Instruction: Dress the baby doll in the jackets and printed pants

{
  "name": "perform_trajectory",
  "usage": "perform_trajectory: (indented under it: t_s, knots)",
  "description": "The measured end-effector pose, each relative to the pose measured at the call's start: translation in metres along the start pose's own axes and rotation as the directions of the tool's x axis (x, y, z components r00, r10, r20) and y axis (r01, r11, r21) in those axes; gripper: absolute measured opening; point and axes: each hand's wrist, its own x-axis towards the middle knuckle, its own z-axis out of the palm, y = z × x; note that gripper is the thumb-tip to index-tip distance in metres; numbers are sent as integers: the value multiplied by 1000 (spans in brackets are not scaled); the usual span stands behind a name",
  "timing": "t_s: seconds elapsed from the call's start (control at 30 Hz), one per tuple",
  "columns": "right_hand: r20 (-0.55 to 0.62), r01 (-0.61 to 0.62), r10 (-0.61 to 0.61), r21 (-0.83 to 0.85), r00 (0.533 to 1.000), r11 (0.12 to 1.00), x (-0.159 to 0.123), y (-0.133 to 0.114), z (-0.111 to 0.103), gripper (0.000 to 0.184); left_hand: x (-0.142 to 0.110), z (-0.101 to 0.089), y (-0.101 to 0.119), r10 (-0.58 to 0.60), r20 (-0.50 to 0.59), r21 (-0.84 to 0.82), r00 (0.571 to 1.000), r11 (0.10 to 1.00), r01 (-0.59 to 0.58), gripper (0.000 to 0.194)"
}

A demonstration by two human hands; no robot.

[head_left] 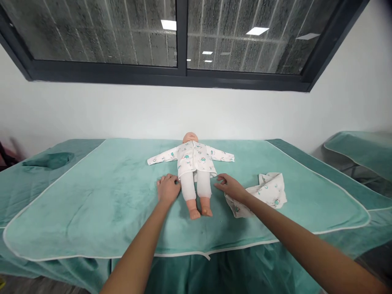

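A baby doll [190, 137] lies on its back on a light green mat [107, 192], head toward the wall. It wears a white printed shirt [194, 157] with both sleeves stretched out sideways, and white leggings [188, 185]; its feet are bare. My left hand [169, 188] rests on the mat beside the doll's hip, fingers apart, close to the shirt's hem. On the other side, my right hand [229, 186] reaches near the hem with its fingers slightly bent and apart. Under and beside my right forearm is a crumpled white printed garment [269, 190], partly hidden.
Darker green cloth [79, 147] covers the table beneath the mat and hangs over the front edge. A white wall [147, 110] with a dark-framed window [182, 41] rises behind. At the far right stands another green-covered surface [364, 147].
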Motion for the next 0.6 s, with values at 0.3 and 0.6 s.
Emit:
perform_trajectory:
  t_s: [0.3, 0.6]
  knots:
    - [-69, -35, 32, -48, 997, 998, 25, 8, 8, 29, -3, 8, -9, 21, -137, 19, 990, 1000, -18, 24]
    - [-29, 18, -24, -170, 999, 985, 5, -5, 7, 19, -8, 8, -9, 11, -168, 45, 986, 999, -3, 9]
